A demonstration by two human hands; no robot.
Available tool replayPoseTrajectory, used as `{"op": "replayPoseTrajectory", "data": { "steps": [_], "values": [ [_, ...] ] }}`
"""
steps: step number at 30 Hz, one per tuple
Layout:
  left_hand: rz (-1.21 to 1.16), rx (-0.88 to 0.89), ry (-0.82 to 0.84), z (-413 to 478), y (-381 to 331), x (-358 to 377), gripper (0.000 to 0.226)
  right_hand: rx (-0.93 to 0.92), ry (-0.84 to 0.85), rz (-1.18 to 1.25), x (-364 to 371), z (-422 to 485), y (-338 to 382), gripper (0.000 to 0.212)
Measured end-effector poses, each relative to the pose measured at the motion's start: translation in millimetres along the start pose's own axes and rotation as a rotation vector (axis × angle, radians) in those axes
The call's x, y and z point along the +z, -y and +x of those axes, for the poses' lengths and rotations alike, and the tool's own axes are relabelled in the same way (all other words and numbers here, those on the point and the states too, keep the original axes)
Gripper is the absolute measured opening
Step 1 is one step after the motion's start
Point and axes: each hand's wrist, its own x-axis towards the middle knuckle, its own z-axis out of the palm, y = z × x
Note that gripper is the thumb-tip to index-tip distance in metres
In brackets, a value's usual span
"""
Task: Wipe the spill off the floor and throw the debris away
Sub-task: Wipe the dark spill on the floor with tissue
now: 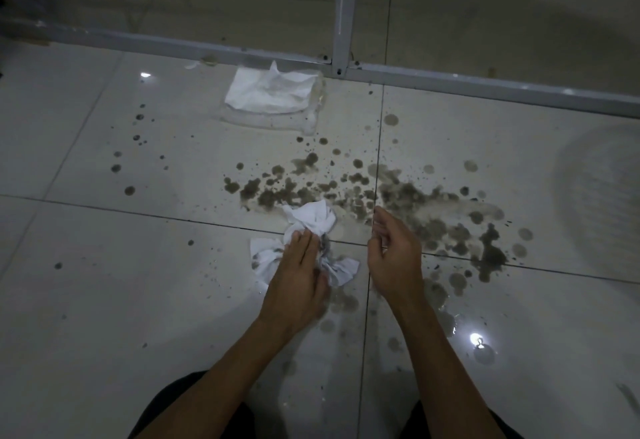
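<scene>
A dark spill [408, 210] of blotches and drops spreads across the white tiled floor [104, 283], mostly right of centre. My left hand [298, 279] presses down on a crumpled white tissue [311, 220] that is stained dark in the middle and lies at the spill's near left edge. My right hand [391, 248] hovers just right of the tissue with its fingers loosely curled and nothing in it.
A clear plastic pack of white tissues [270, 92] lies on the floor farther away, by a grey metal frame rail [485, 87] with an upright post [344, 13]. Scattered drops [130, 190] dot the left tiles. A pale round shape [602, 193] is at the right edge.
</scene>
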Motion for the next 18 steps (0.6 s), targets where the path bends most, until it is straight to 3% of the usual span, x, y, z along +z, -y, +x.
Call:
{"op": "replayPoseTrajectory", "data": {
  "steps": [2,6,15,18],
  "values": [
    [-0.017,-0.119,-0.065,0,-11,4,0.069,-0.003,-0.008,-0.001,0,1,-1,0.040],
    [0.043,-0.268,0.005,4,-25,20,0.069,-0.023,-0.024,0.022,-2,1,-1,0.039],
    [0.169,-0.046,0.124,12,-8,17,0.057,-0.004,-0.029,0.035,-5,3,-2,0.038],
    [0.149,0.029,0.147,16,-6,16,0.064,0.007,-0.031,0.042,-5,3,-3,0.038]
  ]
}}
